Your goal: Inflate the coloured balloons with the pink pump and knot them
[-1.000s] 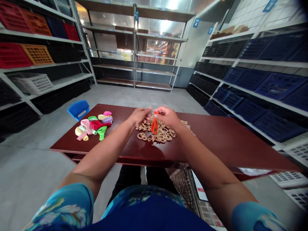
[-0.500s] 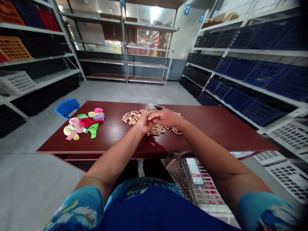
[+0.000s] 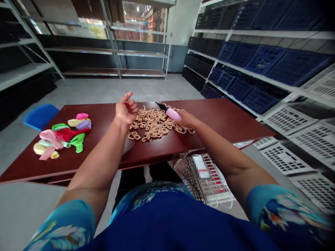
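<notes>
My left hand point(image 3: 126, 111) is raised over the table, palm up with its fingers curled. Something small and red point(image 3: 127, 105) shows in its palm, its kind unclear. My right hand point(image 3: 186, 118) is wrapped around a pink balloon pump point(image 3: 173, 114), whose black pointed nozzle point(image 3: 160, 105) points to the far left. Between and beneath the hands lies a spread heap of tan curly pieces point(image 3: 154, 122). Off to the left on the table sits a pile of limp balloons point(image 3: 70, 134) in red, green, pink, yellow and purple.
The dark red table point(image 3: 209, 120) spans the view before me. A blue chair point(image 3: 40, 116) stands beyond its left end. Under its front edge is a white wire basket point(image 3: 216, 177). Shelves with blue crates point(image 3: 264, 61) line the right, white crates point(image 3: 285, 158) below.
My hands were together over the heap and are now apart. The left moved left, showing red in its palm; the pink pump has come into sight in my right hand. The view has tilted down.
</notes>
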A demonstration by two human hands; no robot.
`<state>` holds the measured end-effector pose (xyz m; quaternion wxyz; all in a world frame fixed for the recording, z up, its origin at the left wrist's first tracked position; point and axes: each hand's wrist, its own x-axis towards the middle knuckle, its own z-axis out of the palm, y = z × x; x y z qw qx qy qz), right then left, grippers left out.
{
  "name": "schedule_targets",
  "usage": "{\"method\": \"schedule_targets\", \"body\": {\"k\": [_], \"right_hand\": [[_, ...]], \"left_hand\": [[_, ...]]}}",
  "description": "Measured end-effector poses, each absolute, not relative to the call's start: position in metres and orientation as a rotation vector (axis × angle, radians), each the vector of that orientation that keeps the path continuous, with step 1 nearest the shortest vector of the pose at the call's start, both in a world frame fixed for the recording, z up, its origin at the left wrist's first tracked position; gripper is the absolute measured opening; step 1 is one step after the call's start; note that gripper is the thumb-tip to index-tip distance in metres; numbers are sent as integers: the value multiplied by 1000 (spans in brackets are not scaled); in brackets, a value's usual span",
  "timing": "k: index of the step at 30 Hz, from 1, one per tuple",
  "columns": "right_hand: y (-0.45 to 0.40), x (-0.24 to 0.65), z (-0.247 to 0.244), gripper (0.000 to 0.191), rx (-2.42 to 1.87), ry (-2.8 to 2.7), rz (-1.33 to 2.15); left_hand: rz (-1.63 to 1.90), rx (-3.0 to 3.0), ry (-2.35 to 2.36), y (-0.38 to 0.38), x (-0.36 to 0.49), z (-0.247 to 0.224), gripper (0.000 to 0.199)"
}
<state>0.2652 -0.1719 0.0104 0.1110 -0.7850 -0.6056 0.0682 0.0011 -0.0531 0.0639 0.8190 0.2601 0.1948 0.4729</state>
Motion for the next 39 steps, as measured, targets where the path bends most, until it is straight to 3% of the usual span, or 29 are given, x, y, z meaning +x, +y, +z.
{"method": "schedule_targets", "body": {"k": [13,23,33,39], "right_hand": [[-165,201,47,59,-1519,-2058,129],[-108,152,20,59,-1630,-2181,-34],[-115,158,3,56,-1608,-2188,-180],[-115,160,2,55,-1672,-2175,-183]], "left_hand": [[1205,409,375,9,-25,9,16],[1419,89,372,32,-55,-8,20],[1500,234,223,31,-63,-9,22],[1469,305,278,26,-55,-7,13]]}}
